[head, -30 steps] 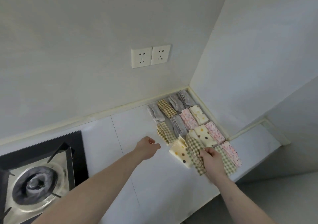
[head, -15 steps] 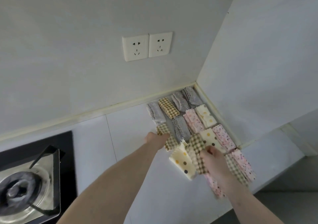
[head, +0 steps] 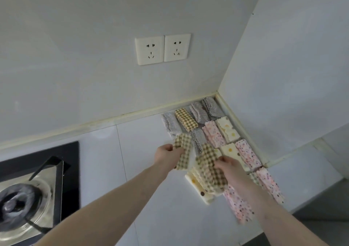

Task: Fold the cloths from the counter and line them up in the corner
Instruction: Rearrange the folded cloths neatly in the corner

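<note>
Several small folded cloths lie in rows in the counter's back right corner: grey ones (head: 211,106), a checked one (head: 186,119), pink floral ones (head: 214,137) and cream dotted ones (head: 227,129). My left hand (head: 167,154) pinches a folded brown-checked cloth (head: 183,154) at the rows' left edge. My right hand (head: 227,165) grips a second brown-checked cloth (head: 209,168), which lies over a cream dotted cloth (head: 197,187). A pink floral cloth (head: 239,206) shows blurred under my right forearm.
A gas stove (head: 28,194) with a black frame sits at the left of the white counter (head: 143,198). Two wall sockets (head: 163,49) are above the cloths. The counter's front edge runs at the lower right, beside a lower ledge (head: 302,168).
My left hand reached right and took hold of the checked cloth at the rows' left edge. My right hand, still on its checked cloth, lifted it slightly toward the corner.
</note>
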Available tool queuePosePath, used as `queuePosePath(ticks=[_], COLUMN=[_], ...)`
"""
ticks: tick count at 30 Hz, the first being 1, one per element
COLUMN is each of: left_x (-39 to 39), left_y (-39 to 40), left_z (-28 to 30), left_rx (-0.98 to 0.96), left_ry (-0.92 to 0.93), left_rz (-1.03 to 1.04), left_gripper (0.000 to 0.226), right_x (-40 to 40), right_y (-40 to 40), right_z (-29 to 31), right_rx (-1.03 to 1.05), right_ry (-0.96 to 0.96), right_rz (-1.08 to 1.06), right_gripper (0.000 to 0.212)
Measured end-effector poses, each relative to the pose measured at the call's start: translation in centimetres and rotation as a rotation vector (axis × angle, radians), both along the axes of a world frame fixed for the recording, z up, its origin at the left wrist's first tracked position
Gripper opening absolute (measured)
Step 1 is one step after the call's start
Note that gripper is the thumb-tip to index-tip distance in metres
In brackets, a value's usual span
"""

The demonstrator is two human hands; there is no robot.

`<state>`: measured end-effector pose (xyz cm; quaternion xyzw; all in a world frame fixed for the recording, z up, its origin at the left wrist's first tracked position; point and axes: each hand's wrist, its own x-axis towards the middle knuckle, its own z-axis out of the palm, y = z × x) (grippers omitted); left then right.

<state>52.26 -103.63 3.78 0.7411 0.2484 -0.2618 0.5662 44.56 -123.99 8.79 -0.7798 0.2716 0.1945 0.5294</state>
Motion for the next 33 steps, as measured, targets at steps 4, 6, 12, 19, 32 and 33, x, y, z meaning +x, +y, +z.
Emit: queuePosePath(ticks=[4, 6, 12, 19, 32, 33], left_x=[1.7, 3.8, 9.5, 13.5, 10.9, 9.7], left_y=[1.5, 1.6, 1.4, 1.3, 3.1, 3.2], left_z=[1.2, 1.4, -0.1, -4.3, -3.3, -2.8], left_rx=[-0.118, -0.172, -0.254, -0.124, 0.071, 0.078], left_ry=[-0.159, -0.186, -0.211, -0.198, -0.129, -0.113], left_rz=[0.091, 0.161, 0.267, 0.294, 0.233, 0.249], left_gripper=[0.021, 0.021, 0.009, 0.006, 0.066, 0.068], right_x=[4.8, 7.4, 15.0, 22.3, 19.0, 17.9], right_y=[-1.0, -0.8, 0.4, 2.2, 2.3, 1.7], right_z=[0.2, 0.1, -2.1, -6.3, -7.5, -7.3], right_rx=[0.166, 0.204, 0.26, 0.024, -0.47, -0.486], right_ry=[-0.078, -0.13, -0.239, -0.338, -0.642, -0.648], right_rz=[-0.21, -0.223, -0.147, 0.045, 0.032, 0.018], right_gripper=[0.011, 0.013, 0.021, 0.039, 0.029, 0.028])
